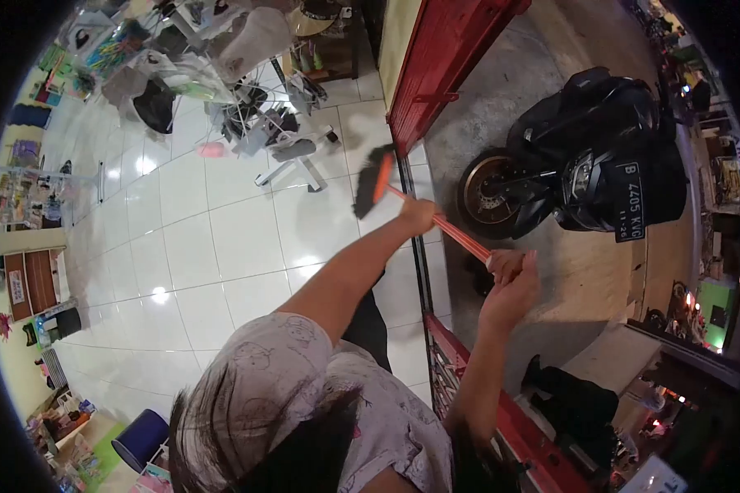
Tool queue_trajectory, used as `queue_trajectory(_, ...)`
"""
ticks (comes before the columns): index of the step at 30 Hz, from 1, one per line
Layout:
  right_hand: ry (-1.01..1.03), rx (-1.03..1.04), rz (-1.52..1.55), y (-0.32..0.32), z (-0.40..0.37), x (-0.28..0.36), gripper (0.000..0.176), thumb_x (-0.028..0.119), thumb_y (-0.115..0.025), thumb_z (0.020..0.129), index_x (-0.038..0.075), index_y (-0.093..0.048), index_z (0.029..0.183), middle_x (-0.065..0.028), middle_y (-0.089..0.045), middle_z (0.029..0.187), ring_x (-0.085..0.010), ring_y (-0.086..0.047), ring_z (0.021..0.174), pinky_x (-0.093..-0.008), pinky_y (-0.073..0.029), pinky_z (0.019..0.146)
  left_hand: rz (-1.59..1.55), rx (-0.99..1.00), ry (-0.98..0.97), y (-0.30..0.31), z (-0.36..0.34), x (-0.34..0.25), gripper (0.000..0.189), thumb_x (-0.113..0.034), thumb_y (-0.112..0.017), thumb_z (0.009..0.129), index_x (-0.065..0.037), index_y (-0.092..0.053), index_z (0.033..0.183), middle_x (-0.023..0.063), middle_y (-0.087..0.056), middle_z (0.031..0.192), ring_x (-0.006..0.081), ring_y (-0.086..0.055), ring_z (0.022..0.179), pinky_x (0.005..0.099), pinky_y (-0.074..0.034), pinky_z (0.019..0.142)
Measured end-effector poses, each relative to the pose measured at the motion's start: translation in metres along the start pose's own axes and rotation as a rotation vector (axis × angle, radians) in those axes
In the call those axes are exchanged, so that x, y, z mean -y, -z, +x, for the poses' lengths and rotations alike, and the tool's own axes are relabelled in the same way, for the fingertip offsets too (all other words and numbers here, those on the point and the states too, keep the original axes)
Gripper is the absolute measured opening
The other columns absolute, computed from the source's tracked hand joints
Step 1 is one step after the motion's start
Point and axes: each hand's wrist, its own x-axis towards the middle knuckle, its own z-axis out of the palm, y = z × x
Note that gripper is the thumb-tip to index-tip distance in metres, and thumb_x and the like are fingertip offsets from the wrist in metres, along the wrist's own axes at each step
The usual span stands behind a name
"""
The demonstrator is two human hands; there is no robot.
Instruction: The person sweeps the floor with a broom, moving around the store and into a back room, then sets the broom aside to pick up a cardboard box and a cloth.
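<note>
A broom (464,237) with a red-and-white striped handle slants across the middle of the view. Its orange head has dark bristles (365,185), which are over the white tiles beside the dark door track (423,279). My left hand (419,215) is wrapped round the lower handle, close to the head. Farther up, my right hand (514,275) is closed around the handle near its upper end.
Right of the threshold stands a black motorcycle (600,156), its front wheel close to the track. A red folding gate (444,66) rises ahead. Bagged goods (255,115) hang at upper left above a white stand foot (296,174). A blue bin (140,437) sits lower left.
</note>
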Motion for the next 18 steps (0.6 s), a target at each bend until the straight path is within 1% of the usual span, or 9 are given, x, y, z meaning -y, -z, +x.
queue_trajectory(3, 0.068, 0.050, -0.142, -0.005, 0.004, 0.005, 0.044, 0.021, -0.034, 0.097, 0.005, -0.036, 0.056, -0.0022, -0.036, 0.054, -0.0116, -0.034, 0.054, -0.0269, -0.030, 0.054, -0.109, 0.029, 0.053, -0.003, 0.023, -0.039, 0.033, -0.040, -0.051, 0.086, -0.012, -0.064, 0.077, 0.0084, -0.064, 0.082, 0.0290, -0.061, 0.086, 0.0565, -0.034, 0.091)
queue_trajectory(6, 0.071, 0.134, -0.240, -0.025, 0.006, 0.011, 0.040, 0.017, -0.037, 0.096, 0.006, -0.038, 0.058, -0.0002, -0.036, 0.057, -0.0085, -0.033, 0.055, -0.0251, -0.026, 0.051, -0.229, -0.016, 0.114, -0.001, 0.030, -0.049, 0.037, -0.042, -0.049, 0.087, -0.010, -0.063, 0.075, 0.0091, -0.064, 0.082, 0.0293, -0.060, 0.087, 0.0560, -0.032, 0.094)
queue_trajectory(7, 0.030, 0.178, -0.192, -0.033, 0.006, 0.011, 0.036, 0.015, -0.038, 0.096, 0.004, -0.038, 0.061, 0.0006, -0.036, 0.059, -0.0072, -0.031, 0.056, -0.0241, -0.022, 0.050, -0.279, -0.010, 0.116, -0.007, 0.032, -0.043, 0.036, -0.041, -0.049, 0.087, -0.009, -0.063, 0.077, 0.0086, -0.063, 0.082, 0.0287, -0.059, 0.089, 0.0555, -0.028, 0.096)
queue_trajectory(10, 0.137, 0.284, -0.304, -0.054, 0.007, 0.011, 0.035, 0.016, -0.038, 0.096, 0.002, -0.038, 0.064, 0.0011, -0.035, 0.059, -0.0069, -0.030, 0.056, -0.0242, -0.022, 0.051, -0.282, -0.133, 0.053, -0.007, 0.034, -0.033, 0.036, -0.039, -0.050, 0.085, -0.010, -0.064, 0.070, 0.0086, -0.064, 0.073, 0.0304, -0.060, 0.079, 0.0495, -0.038, 0.082)
queue_trajectory(11, 0.120, 0.310, -0.331, -0.058, 0.008, 0.018, 0.032, 0.014, -0.040, 0.094, 0.000, -0.039, 0.065, 0.0003, -0.035, 0.059, -0.0089, -0.030, 0.056, -0.0254, -0.023, 0.051, -0.289, -0.141, 0.041, -0.003, 0.036, -0.033, 0.036, -0.039, -0.050, 0.085, -0.011, -0.064, 0.069, 0.0086, -0.064, 0.072, 0.0298, -0.060, 0.079, 0.0482, -0.039, 0.080)
queue_trajectory(13, 0.107, 0.359, -0.428, -0.059, 0.010, 0.040, 0.032, 0.014, -0.043, 0.092, 0.000, -0.040, 0.064, -0.0012, -0.038, 0.060, -0.0103, -0.034, 0.056, -0.0259, -0.025, 0.050, -0.299, -0.157, 0.032, 0.017, 0.028, -0.040, 0.036, -0.039, -0.050, 0.085, -0.012, -0.064, 0.067, 0.0086, -0.063, 0.070, 0.0287, -0.060, 0.079, 0.0455, -0.040, 0.078)
queue_trajectory(14, 0.105, 0.391, -0.472, -0.057, 0.012, 0.053, 0.031, 0.014, -0.045, 0.091, 0.000, -0.040, 0.064, -0.0020, -0.040, 0.060, -0.0110, -0.035, 0.056, -0.0261, -0.026, 0.050, -0.263, -0.146, 0.021, 0.031, 0.020, -0.043, 0.032, -0.037, -0.052, 0.085, -0.012, -0.064, 0.068, 0.0077, -0.063, 0.070, 0.0279, -0.059, 0.080, 0.0450, -0.040, 0.080)
queue_trajectory(16, 0.279, 0.573, -0.362, -0.052, 0.016, 0.087, 0.029, 0.013, -0.049, 0.086, 0.000, -0.045, 0.061, -0.0047, -0.046, 0.059, -0.0133, -0.043, 0.052, -0.0263, -0.032, 0.050, -0.195, -0.122, 0.008, 0.072, -0.003, -0.066, 0.025, -0.032, -0.054, 0.084, -0.013, -0.063, 0.070, 0.0061, -0.061, 0.070, 0.0261, -0.058, 0.081, 0.0439, -0.038, 0.085)
queue_trajectory(18, 0.591, 0.660, -0.073, -0.045, 0.019, 0.105, 0.025, 0.014, -0.051, 0.082, 0.001, -0.049, 0.061, -0.0065, -0.050, 0.056, -0.0146, -0.048, 0.048, -0.0270, -0.038, 0.049, -0.123, -0.238, -0.104, 0.089, -0.032, -0.077, 0.022, -0.029, -0.057, 0.081, -0.014, -0.062, 0.066, 0.0059, -0.060, 0.067, 0.0249, -0.057, 0.078, 0.0415, -0.040, 0.077)
